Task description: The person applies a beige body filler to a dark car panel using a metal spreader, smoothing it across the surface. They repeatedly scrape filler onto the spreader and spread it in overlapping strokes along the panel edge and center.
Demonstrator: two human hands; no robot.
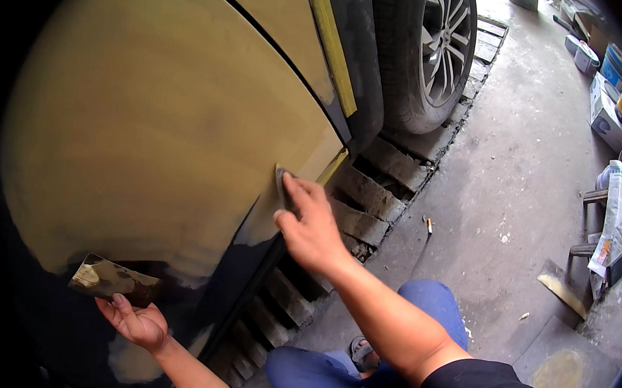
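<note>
In front of me stands a car body panel (157,118), mostly coated in dull yellow-tan filler, with dark paint showing along its lower part. My right hand (310,221) is closed on a thin putty spreader (280,179), its edge at the panel near the lower corner by the seam. The fingers cover most of the spreader. Lower left, my left hand (138,320) grips a flat rectangular mixing plate (123,282) from below. Patches of yellowish putty (87,276) lie on the plate, thickest at its left end.
A wheel (440,48) and yellow masking tape (332,48) are beyond the panel. Slatted blocks (368,198) run under the car. Along the right stand a box (612,118), tubs (587,58) and a stool with newspaper (616,215). A cigarette butt (429,225) lies on the concrete floor (500,164).
</note>
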